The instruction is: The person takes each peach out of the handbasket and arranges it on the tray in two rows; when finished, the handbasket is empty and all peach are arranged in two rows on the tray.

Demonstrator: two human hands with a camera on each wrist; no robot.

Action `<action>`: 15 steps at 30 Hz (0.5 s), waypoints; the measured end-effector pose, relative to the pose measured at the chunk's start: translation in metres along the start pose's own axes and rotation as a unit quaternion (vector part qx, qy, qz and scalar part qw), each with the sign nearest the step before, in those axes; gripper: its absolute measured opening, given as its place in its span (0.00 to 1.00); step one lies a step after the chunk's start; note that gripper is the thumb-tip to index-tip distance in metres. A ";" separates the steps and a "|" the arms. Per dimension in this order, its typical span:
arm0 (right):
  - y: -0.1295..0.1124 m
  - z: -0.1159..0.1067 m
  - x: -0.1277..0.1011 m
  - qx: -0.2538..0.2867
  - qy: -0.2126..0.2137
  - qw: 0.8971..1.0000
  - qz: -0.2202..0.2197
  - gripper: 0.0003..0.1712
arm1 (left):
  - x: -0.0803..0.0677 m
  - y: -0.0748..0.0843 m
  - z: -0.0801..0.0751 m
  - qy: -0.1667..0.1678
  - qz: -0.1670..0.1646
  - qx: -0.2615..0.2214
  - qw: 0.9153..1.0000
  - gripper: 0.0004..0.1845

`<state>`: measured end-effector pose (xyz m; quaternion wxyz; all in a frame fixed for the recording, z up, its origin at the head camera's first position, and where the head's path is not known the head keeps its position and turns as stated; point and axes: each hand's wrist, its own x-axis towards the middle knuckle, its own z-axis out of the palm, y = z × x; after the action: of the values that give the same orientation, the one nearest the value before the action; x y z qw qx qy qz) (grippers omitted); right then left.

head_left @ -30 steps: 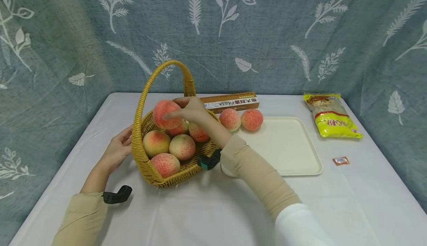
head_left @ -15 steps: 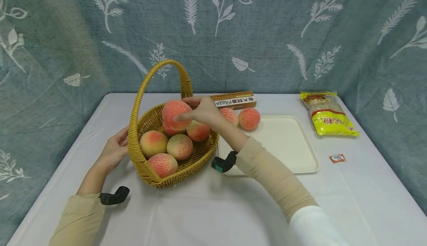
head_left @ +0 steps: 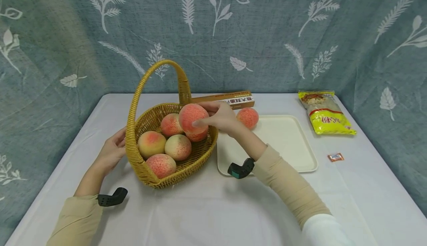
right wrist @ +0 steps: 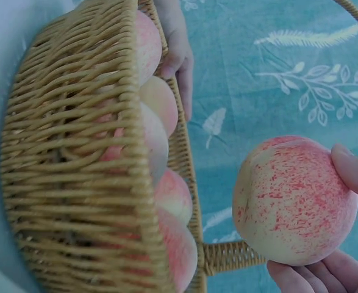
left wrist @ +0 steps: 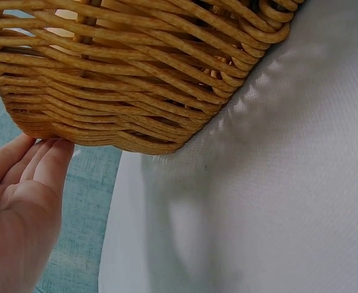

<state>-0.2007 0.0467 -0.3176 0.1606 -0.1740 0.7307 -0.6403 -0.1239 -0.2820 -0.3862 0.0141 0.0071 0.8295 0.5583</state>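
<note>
Blue-grey curtain [head_left: 267,35] with white leaf print behind; white-clothed table [head_left: 207,209] in front; soft, even light

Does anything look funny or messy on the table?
One peach sits loose at the tray's back edge, and a small orange sachet lies alone on the cloth. Nothing looks spilled or broken.

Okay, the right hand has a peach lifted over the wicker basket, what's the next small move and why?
Probably carry the pink speckled peach rightward and set it on the cream plastic tray. The right hand grips it above the rim of the yellow wicker basket, one loose peach already lies by the tray, and the left hand rests against the basket's side.
</note>
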 end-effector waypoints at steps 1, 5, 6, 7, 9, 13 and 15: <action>0.001 -0.002 -0.001 -0.003 0.005 1.000 0.004 0.34 | 0.000 -0.001 0.000 0.000 -0.001 0.001 1.000 0.43; 0.006 -0.011 -0.007 -0.004 0.019 1.000 0.013 0.34 | 0.000 -0.003 0.000 0.001 -0.012 0.003 1.000 0.43; 0.007 -0.013 -0.008 -0.006 0.021 1.000 0.014 0.34 | 0.000 -0.003 -0.001 0.001 -0.013 0.005 1.000 0.43; 0.008 -0.014 -0.010 -0.010 0.025 1.000 0.016 0.35 | 0.000 -0.003 -0.001 0.001 -0.015 0.004 1.000 0.44; 0.009 -0.017 -0.013 -0.013 0.032 0.999 0.018 0.35 | 0.000 -0.003 -0.001 0.000 -0.017 0.000 1.000 0.44; 0.014 -0.025 -0.019 -0.008 0.046 0.999 0.019 0.35 | 0.001 -0.003 0.000 0.002 -0.014 0.005 1.000 0.44; 0.015 -0.030 -0.023 -0.002 0.054 0.998 0.017 0.35 | 0.002 -0.002 0.001 0.001 -0.013 0.007 1.000 0.44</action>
<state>-0.1949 0.0855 -0.3288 0.1314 -0.1267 0.7422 -0.6448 -0.1261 -0.2823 -0.3884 0.0207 -0.0041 0.8335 0.5521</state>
